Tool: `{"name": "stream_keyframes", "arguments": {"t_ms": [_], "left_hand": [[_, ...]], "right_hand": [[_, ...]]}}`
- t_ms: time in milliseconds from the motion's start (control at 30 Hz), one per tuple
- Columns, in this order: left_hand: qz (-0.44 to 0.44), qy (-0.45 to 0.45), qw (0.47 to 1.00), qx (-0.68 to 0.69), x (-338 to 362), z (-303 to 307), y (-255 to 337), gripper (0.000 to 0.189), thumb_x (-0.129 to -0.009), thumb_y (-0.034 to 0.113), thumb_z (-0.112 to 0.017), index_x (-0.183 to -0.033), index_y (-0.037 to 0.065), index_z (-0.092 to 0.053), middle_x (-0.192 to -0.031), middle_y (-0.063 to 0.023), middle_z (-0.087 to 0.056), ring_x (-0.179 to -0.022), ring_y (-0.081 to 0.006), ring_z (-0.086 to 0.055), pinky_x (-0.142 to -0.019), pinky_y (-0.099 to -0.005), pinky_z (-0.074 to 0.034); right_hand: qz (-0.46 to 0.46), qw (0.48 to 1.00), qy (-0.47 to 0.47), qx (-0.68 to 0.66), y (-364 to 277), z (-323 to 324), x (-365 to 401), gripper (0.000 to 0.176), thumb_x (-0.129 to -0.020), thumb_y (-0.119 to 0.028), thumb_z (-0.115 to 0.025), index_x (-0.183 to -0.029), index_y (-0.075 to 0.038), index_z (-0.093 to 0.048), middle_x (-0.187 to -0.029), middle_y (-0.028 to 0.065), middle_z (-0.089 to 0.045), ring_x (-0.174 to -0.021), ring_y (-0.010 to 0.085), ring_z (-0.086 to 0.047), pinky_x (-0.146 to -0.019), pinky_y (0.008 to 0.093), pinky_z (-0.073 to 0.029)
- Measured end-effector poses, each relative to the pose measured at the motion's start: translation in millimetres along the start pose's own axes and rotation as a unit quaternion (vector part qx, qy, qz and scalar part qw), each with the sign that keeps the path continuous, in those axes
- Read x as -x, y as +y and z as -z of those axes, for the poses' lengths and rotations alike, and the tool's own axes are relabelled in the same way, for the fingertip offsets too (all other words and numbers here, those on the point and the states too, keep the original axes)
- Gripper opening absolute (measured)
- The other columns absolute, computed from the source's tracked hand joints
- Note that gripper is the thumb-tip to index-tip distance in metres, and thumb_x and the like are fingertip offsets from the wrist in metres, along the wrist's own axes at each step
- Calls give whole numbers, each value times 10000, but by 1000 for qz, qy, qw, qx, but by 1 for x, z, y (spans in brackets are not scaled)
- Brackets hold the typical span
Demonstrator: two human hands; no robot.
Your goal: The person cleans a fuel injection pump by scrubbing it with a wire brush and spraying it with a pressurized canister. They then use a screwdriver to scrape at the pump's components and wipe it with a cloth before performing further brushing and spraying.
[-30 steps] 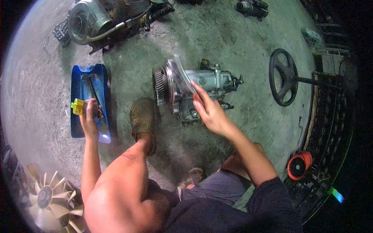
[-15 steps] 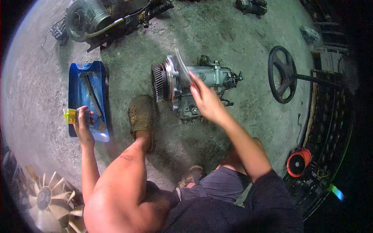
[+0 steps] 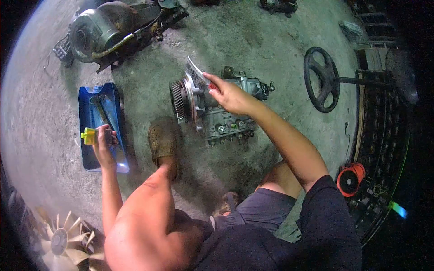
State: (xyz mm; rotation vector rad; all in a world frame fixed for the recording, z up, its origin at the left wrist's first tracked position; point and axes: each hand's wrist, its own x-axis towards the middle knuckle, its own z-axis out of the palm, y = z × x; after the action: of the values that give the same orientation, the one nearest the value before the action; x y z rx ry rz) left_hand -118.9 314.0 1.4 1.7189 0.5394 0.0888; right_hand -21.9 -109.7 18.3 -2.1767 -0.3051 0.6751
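Note:
My right hand (image 3: 230, 95) is closed around a slim, curved, pale tool (image 3: 195, 66) with red showing at the grip. Its tip points up and left, overlapping the flange of a metal pump (image 3: 228, 124) on the floor. That pump has a toothed gear (image 3: 178, 101) at its left end and several fittings along its lower side. On the left, my left hand (image 3: 105, 149) grips a small yellow-green and dark block-shaped object (image 3: 91, 136). It is held over a blue tray (image 3: 118, 99), in which a long dark metal piece (image 3: 102, 109) lies.
My foot in a brown clog (image 3: 161, 137) rests between tray and pump. A large engine part (image 3: 101, 34) sits at the upper left, a fan (image 3: 58, 241) at the lower left. To the right are a steering wheel (image 3: 321, 79) and an orange round device (image 3: 350, 179).
My right hand has shifted slightly left and up with the tool, which is less blurred now. My left hand has moved a little right with the yellow-green object. The whole view has shifted slightly.

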Motion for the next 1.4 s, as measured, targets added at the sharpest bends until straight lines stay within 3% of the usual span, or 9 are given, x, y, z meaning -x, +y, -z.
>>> {"name": "stream_keyframes", "arguments": {"t_ms": [233, 367, 667, 833, 933, 1033, 1233, 1300, 1400], "left_hand": [[13, -10, 1000, 20, -6, -11, 10, 366, -990, 369, -534, -1097, 32, -627, -836, -62, -644, -674, -102, -568, -586, -234, -442], [17, 12, 999, 38, -18, -27, 17, 378, -996, 382, -518, -1094, 37, -635, -813, -57, -647, -643, -93, -550, -578, -228, -433], [-21, 3, 999, 45, -7, -15, 25, 345, -992, 361, -528, -1071, 44, -641, -819, -61, -646, -661, -96, -562, -589, -232, -436], [-22, -13, 997, 77, -7, -17, 38, 333, -991, 349, -537, -1082, 43, -630, -832, -58, -646, -709, -102, -583, -608, -239, -453], [-19, 8, 999, 48, 5, 1, 22, 349, -997, 364, -527, -1102, 46, -623, -838, -46, -647, -728, -96, -585, -615, -230, -450], [10, 49, 998, 32, 11, 15, 21, 368, -998, 390, -525, -1095, 51, -629, -834, -34, -642, -695, -91, -566, -615, -246, -443], [-8, 46, 995, 88, 3, 2, 27, 363, -1005, 377, -513, -1101, 47, -629, -824, -32, -637, -641, -85, -537, -600, -233, -432], [-6, 45, 998, 54, 10, 11, 20, 364, -1010, 370, -501, -1107, 42, -625, -843, -35, -638, -684, -88, -557, -614, -232, -441], [7, 60, 998, 32, 15, 26, 6, 370, -1009, 379, -501, -1107, 44, -625, -869, -38, -641, -745, -87, -575, -630, -229, -448]], "right_hand": [[-24, 999, -8, -27, 1, 5, 63, 550, -1012, -237, -504, -1515, -131, -310, -1216, 189, -605, -1071, 236, -602, -926, 355, -471], [-12, 999, -24, -28, 2, 5, -3, 565, -1011, -219, -504, -1521, -113, -286, -1188, 189, -607, -979, 210, -594, -884, 340, -476], [5, 998, -60, -9, 3, 17, 24, 573, -1006, -272, -488, -1506, -75, -288, -1230, 222, -607, -1142, 332, -603, -980, 397, -461], [-26, 998, -52, -9, -8, 13, -2, 549, -1027, -252, -472, -1520, -94, -288, -1291, 148, -545, -1150, 206, -533, -1027, 349, -404], [-20, 998, -66, -14, -15, 28, 44, 545, -1023, -242, -473, -1523, -119, -294, -1078, 81, -582, -925, 159, -577, -815, 299, -493], [-122, 978, -121, -115, -33, 37, 31, 564, -1014, -256, -498, -1527, -144, -293, -823, -28, -486, -595, 65, -449, -462, 235, -346], [-128, 981, -110, -98, -24, 37, -14, 575, -1001, -294, -525, -1494, -72, -329, -1216, 115, -565, -944, 168, -546, -795, 315, -458], [-103, 986, -107, -77, -27, 35, 27, 569, -1010, -292, -514, -1515, -129, -308, -1037, 49, -556, -701, 91, -466, -592, 254, -401], [-63, 991, -101, -63, -35, 37, 46, 573, -1017, -276, -501, -1532, -153, -282, -1065, 83, -612, -741, 143, -562, -661, 320, -484]]}}
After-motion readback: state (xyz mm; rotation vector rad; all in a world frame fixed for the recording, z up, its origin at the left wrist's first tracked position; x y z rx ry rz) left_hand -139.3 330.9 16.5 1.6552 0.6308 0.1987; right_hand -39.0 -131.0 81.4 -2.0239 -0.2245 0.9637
